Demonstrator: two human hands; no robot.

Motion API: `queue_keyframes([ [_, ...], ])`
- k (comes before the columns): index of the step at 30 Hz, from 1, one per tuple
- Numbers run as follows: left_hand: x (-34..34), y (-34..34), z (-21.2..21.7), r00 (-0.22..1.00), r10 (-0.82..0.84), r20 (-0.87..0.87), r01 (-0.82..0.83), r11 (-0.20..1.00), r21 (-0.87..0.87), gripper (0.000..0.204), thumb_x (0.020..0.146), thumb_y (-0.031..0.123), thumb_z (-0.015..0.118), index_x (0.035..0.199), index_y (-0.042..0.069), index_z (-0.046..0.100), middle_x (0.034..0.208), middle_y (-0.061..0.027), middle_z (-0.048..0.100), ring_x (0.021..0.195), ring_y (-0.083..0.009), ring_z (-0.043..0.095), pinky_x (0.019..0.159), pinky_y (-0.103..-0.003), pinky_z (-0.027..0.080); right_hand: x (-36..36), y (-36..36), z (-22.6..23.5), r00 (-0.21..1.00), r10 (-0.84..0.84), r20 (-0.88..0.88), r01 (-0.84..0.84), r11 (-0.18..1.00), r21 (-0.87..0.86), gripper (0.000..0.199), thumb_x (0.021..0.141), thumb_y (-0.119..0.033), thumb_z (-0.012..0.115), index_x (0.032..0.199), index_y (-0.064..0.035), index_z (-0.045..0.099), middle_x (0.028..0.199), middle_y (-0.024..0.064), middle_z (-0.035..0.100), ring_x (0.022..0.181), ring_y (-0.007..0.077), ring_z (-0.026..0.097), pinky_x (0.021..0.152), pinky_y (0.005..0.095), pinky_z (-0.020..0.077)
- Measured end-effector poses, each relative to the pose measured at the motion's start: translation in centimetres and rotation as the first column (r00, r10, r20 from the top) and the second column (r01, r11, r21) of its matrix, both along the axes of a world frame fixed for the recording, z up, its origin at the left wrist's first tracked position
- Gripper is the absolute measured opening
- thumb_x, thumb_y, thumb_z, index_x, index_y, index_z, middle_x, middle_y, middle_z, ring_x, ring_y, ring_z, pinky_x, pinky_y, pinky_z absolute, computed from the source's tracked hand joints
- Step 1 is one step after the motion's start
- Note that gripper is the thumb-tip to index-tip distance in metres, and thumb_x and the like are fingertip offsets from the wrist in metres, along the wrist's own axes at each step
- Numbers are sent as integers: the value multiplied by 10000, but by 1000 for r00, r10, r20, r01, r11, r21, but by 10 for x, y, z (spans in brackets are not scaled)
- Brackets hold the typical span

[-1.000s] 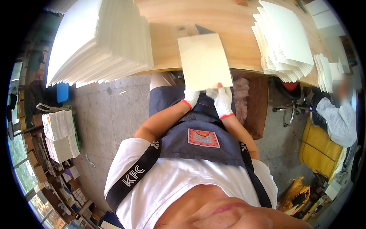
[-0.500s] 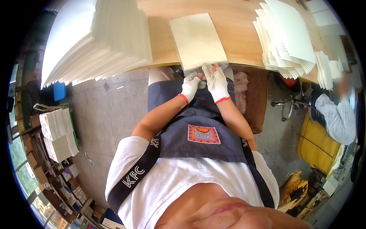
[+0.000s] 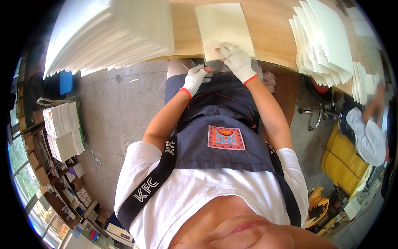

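A flat cream-white sheet or thin stack of paper [image 3: 224,25] lies near the table's front edge, with clear plastic film showing around its near end. My right hand [image 3: 237,60], in a white knit glove with red cuff and bare fingertips, rests on the near part of the paper. Its fingers are spread a little and point left. My left hand [image 3: 196,79], gloved the same way, is just off the table edge beside the paper's near left corner. Its fingers are curled in by the thumb; whatever they pinch there, perhaps film, is not clear.
A tall stack of white paper sheets [image 3: 141,33] stands on the wooden table [image 3: 269,31] at left; fanned white stacks [image 3: 323,41] stand at right. Paper bundles [image 3: 62,130] fill a rack at left. A yellow cushion [image 3: 346,157] and another person's grey sleeve [image 3: 362,137] are at right.
My right hand has moved forward and up onto the paper. My left hand has drawn apart from it, toward the left. The paper and table sit slightly higher in view.
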State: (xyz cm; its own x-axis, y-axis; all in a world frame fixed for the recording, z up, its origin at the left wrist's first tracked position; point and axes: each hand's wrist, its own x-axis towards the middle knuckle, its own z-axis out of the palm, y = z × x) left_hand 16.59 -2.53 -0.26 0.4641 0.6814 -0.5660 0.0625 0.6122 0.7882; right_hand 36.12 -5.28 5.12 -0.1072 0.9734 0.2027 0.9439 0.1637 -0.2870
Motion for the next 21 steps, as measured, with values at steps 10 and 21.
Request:
queue_keyframes([
  [10,-15,1,13,999,-34,21,34,999,-5,306,896,272,535,1035,2,576,943,-86,643,814,-167,617,680,-280,517,-44,-10,8,993,112,30,-99,953,-285,158,839,-268,501,934,-143,515,743,76,645,715,292,634,587,430,492],
  [21,-35,0,3,995,-30,-96,45,988,149,300,898,229,531,1006,-49,565,909,-99,625,770,-164,622,706,-260,514,87,-108,-37,-630,-3,-777,321,909,-265,96,836,-70,432,816,-67,525,690,35,548,500,56,461,409,187,387],
])
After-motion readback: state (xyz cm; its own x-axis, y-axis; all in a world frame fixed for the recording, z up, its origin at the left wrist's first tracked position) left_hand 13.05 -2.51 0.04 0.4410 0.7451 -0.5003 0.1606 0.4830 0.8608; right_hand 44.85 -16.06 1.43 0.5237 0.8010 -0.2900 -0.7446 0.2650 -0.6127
